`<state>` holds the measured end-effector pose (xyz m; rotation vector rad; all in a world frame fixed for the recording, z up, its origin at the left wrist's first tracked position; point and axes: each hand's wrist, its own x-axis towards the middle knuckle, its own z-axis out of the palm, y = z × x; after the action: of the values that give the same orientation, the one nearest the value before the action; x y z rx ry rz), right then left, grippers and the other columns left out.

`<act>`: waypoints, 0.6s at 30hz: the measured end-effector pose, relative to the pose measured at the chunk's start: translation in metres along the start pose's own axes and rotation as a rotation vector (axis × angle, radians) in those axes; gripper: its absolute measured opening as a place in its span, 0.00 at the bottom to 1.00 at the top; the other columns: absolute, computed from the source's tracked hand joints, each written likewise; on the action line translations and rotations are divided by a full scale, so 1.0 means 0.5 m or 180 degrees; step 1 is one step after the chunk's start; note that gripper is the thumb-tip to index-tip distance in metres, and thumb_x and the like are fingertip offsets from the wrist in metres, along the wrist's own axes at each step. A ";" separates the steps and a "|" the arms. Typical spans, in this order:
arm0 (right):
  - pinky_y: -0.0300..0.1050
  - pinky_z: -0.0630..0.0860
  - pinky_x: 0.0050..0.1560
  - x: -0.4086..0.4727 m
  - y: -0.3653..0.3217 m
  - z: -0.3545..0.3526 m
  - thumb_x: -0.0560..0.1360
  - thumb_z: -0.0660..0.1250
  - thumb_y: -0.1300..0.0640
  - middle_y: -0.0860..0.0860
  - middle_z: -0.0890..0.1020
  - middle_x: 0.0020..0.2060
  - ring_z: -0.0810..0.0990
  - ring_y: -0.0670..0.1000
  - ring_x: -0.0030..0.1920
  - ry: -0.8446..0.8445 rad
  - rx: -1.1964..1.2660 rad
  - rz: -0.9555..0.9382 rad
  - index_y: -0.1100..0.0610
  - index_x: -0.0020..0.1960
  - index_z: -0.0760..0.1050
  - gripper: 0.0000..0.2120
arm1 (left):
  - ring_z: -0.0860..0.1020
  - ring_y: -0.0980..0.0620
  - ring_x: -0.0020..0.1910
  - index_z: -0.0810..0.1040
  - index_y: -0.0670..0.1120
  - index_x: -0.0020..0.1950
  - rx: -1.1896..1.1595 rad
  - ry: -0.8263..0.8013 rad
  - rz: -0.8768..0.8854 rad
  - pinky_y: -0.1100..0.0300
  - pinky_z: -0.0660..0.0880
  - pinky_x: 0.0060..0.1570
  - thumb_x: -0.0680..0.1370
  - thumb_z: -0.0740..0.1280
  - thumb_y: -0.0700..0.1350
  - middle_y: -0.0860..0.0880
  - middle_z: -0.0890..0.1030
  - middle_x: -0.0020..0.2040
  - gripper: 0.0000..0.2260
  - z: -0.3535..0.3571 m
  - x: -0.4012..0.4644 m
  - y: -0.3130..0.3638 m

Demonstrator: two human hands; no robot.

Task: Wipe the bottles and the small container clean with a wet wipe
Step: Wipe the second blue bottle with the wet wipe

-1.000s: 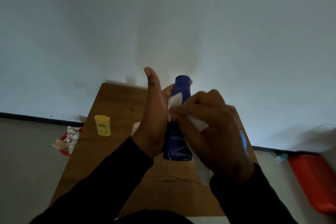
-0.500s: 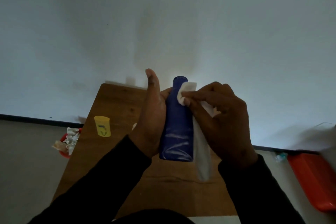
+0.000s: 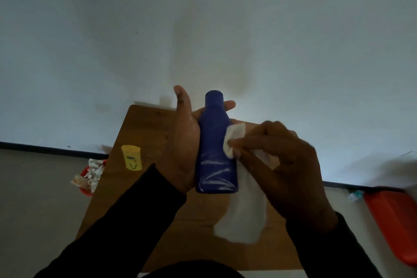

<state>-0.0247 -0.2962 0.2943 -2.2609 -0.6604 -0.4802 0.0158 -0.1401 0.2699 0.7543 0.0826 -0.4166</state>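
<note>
Wooden table [image 3: 144,124]: blue bottle [image 3: 215,151] cradled in left hand [image 3: 185,142], wet wipe [image 3: 243,205] pinched by right hand [image 3: 291,165].

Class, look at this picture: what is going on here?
A person is cleaning a blue bottle over a wooden table. The left hand holds the bottle, cap pointing away, while the right hand pinches a white wet wipe and presses it against the bottle's right side. A small yellow container stands on the table, untouched.
</note>
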 end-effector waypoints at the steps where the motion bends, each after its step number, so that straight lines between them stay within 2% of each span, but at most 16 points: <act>1: 0.42 0.76 0.45 -0.009 -0.011 0.003 0.72 0.69 0.50 0.40 0.78 0.45 0.78 0.46 0.48 -0.0150 0.0119 -0.0045 0.42 0.49 0.78 0.07 | 0.79 0.43 0.40 0.76 0.44 0.65 -0.0085 -0.0002 -0.0012 0.52 0.79 0.42 0.72 0.45 0.75 0.41 0.80 0.44 0.42 -0.002 0.000 -0.001; 4: 0.44 0.76 0.45 -0.009 -0.020 0.020 0.73 0.68 0.50 0.43 0.79 0.45 0.78 0.47 0.48 -0.0188 0.0246 -0.0132 0.45 0.50 0.79 0.06 | 0.77 0.47 0.36 0.77 0.44 0.64 -0.0183 -0.0059 -0.0071 0.54 0.77 0.39 0.72 0.46 0.75 0.43 0.79 0.41 0.42 -0.001 0.002 -0.005; 8: 0.34 0.71 0.43 0.013 0.011 0.019 0.73 0.69 0.53 0.43 0.79 0.43 0.77 0.46 0.45 0.0125 -0.0031 0.0193 0.49 0.49 0.80 0.05 | 0.79 0.40 0.49 0.77 0.45 0.64 -0.0029 -0.0006 -0.0083 0.45 0.80 0.48 0.74 0.44 0.73 0.38 0.81 0.53 0.40 0.000 0.002 -0.007; 10: 0.34 0.73 0.44 0.003 0.009 0.012 0.72 0.71 0.53 0.42 0.79 0.44 0.78 0.46 0.46 -0.0008 0.0072 0.0100 0.47 0.49 0.80 0.06 | 0.79 0.42 0.45 0.77 0.44 0.64 -0.0077 0.0046 0.0012 0.48 0.80 0.46 0.74 0.44 0.73 0.38 0.81 0.49 0.40 -0.004 0.003 -0.001; 12: 0.40 0.76 0.44 -0.012 -0.010 0.010 0.72 0.70 0.51 0.40 0.79 0.46 0.78 0.46 0.48 -0.0279 0.0244 -0.0037 0.45 0.48 0.80 0.05 | 0.77 0.47 0.36 0.77 0.43 0.64 -0.0235 0.0059 0.0064 0.55 0.78 0.39 0.74 0.46 0.73 0.43 0.78 0.41 0.40 -0.008 0.005 0.002; 14: 0.45 0.76 0.43 -0.012 -0.023 0.016 0.72 0.70 0.50 0.41 0.79 0.44 0.78 0.47 0.47 -0.0383 0.0259 -0.0141 0.48 0.47 0.81 0.05 | 0.75 0.49 0.33 0.77 0.42 0.62 -0.0302 0.0030 0.0039 0.56 0.76 0.37 0.74 0.47 0.73 0.44 0.76 0.38 0.40 -0.007 0.007 -0.001; 18: 0.46 0.75 0.42 0.016 0.001 0.024 0.73 0.71 0.55 0.45 0.79 0.43 0.77 0.48 0.45 0.0057 -0.0075 0.0067 0.50 0.49 0.81 0.05 | 0.78 0.47 0.35 0.79 0.43 0.58 -0.0099 0.0052 0.0023 0.54 0.79 0.38 0.75 0.46 0.72 0.44 0.79 0.39 0.38 0.000 0.007 -0.006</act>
<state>-0.0162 -0.2853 0.2900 -2.2809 -0.6242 -0.4999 0.0178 -0.1432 0.2673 0.7274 0.1015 -0.4014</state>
